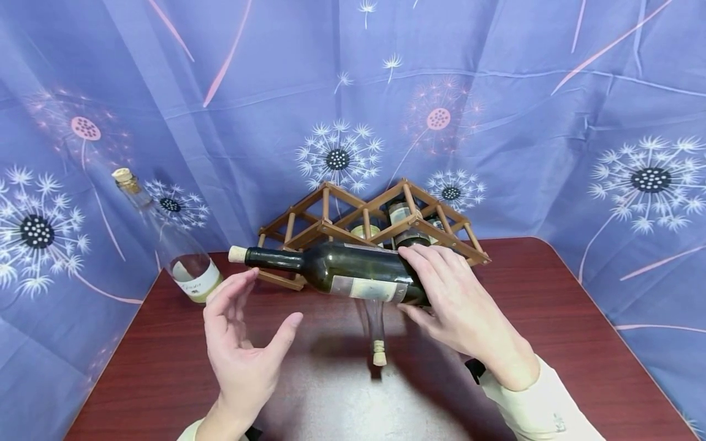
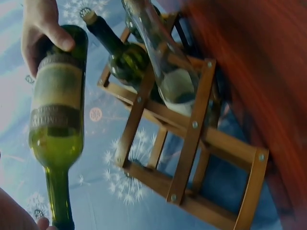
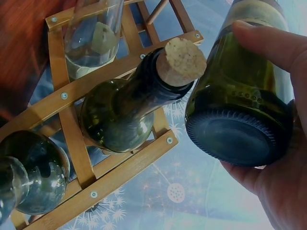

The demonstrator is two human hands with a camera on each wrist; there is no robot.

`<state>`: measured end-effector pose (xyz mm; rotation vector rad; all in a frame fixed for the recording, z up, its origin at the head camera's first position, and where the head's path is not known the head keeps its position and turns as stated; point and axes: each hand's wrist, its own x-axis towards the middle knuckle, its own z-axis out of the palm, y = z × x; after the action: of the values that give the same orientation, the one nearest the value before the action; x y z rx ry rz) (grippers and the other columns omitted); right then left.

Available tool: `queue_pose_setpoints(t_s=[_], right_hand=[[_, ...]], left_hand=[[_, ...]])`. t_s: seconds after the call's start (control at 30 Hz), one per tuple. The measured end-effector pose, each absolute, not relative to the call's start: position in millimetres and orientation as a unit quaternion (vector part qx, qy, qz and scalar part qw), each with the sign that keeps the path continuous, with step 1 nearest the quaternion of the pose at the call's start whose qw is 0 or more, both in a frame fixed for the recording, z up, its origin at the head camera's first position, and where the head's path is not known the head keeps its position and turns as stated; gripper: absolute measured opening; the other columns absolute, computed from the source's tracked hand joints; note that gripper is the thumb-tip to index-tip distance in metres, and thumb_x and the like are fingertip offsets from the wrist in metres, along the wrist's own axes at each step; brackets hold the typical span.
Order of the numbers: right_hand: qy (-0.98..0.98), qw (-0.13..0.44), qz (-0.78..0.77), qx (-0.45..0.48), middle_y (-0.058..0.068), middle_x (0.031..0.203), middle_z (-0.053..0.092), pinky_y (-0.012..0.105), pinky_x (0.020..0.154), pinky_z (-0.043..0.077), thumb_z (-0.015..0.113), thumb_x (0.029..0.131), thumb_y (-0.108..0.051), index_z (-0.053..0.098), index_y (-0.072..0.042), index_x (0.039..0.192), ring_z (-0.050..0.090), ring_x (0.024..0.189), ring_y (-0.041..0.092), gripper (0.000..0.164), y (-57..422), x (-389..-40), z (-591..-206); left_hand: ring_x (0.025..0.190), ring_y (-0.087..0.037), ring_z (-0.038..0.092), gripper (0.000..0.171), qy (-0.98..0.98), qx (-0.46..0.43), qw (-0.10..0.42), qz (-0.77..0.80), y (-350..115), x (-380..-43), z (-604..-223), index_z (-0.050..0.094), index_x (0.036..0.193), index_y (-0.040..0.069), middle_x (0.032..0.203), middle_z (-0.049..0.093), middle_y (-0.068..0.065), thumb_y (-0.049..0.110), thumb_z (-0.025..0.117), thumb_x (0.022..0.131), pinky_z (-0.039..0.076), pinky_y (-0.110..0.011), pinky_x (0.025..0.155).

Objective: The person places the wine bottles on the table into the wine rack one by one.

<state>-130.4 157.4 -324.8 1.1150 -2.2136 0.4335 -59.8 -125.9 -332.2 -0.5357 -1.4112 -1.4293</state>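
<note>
A dark green wine bottle with a cork in its neck lies level in the air, its neck to the left. My right hand grips it around the base end, thumb below and fingers over the top; the right wrist view shows the ribbed bottle bottom. My left hand is just under the neck, thumb and fingers spread apart, fingertips right by the neck. Behind the bottle stands a wooden wine rack, partly hidden by it. A clear corked bottle points out of the rack toward me.
At the left back of the table a clear corked bottle with a white label stands upright. Another dark corked bottle lies in the rack, with more bottle glass beside it. A blue patterned cloth hangs behind the table.
</note>
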Motion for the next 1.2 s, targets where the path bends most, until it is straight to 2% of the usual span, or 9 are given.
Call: queue_pose_setpoints(t_s=[0.17, 0.33, 0.57, 0.87, 1.2], right_hand=[[-0.837, 0.304, 0.158, 0.426, 0.016, 0.134, 0.053, 0.047, 0.105, 0.034, 0.081, 0.074, -0.026, 0.044, 0.002, 0.145, 0.049, 0.119, 0.034, 0.085, 159.2, -130.8, -325.3], [-0.839, 0.302, 0.147, 0.429, 0.016, 0.134, 0.053, 0.047, 0.105, 0.033, 0.08, 0.074, -0.026, 0.044, 0.002, 0.145, 0.049, 0.119, 0.034, 0.085, 160.9, -130.9, -325.8], [-0.841, 0.297, 0.136, 0.431, 0.014, 0.136, 0.052, 0.048, 0.103, 0.034, 0.08, 0.074, -0.027, 0.044, 0.001, 0.146, 0.048, 0.12, 0.034, 0.085, 163.6, -129.2, -328.0], [-0.84, 0.295, 0.128, 0.436, 0.014, 0.138, 0.051, 0.049, 0.102, 0.035, 0.079, 0.074, -0.027, 0.044, 0.0, 0.146, 0.047, 0.12, 0.036, 0.084, 166.1, -128.4, -329.9], [-0.856, 0.262, 0.104, 0.433, 0.014, 0.14, 0.049, 0.049, 0.106, 0.031, 0.08, 0.072, -0.024, 0.04, -0.003, 0.151, 0.043, 0.124, 0.036, 0.091, 169.7, -123.5, -330.6]], left_hand=[[0.119, -0.039, 0.051, 0.063, -0.617, -0.247, 0.542, -0.515, -132.4, -65.9, -327.4, 0.048, 0.119, -0.02, 0.12, 0.054, -0.033, 0.004, 0.084, 0.072, 0.04, -0.039, 0.103], [0.118, -0.041, 0.052, 0.056, -0.658, -0.267, 0.552, -0.438, -139.9, -70.6, -326.2, 0.053, 0.116, -0.015, 0.119, 0.057, -0.031, 0.019, 0.081, 0.081, 0.041, -0.039, 0.102], [0.122, -0.043, 0.052, 0.051, -0.692, -0.31, 0.532, -0.376, -149.9, -76.0, -325.0, 0.056, 0.118, -0.012, 0.121, 0.058, -0.031, 0.024, 0.075, 0.087, 0.034, -0.057, 0.107], [0.121, -0.046, 0.052, 0.047, -0.744, -0.345, 0.507, -0.267, -159.8, -81.9, -325.9, 0.058, 0.123, -0.009, 0.126, 0.058, -0.028, 0.028, 0.065, 0.095, 0.034, -0.058, 0.106], [0.125, -0.041, 0.051, 0.046, -0.779, -0.362, 0.47, -0.201, -162.5, -80.9, -327.4, 0.058, 0.127, -0.009, 0.132, 0.057, -0.023, 0.029, 0.056, 0.101, 0.034, -0.058, 0.107]])
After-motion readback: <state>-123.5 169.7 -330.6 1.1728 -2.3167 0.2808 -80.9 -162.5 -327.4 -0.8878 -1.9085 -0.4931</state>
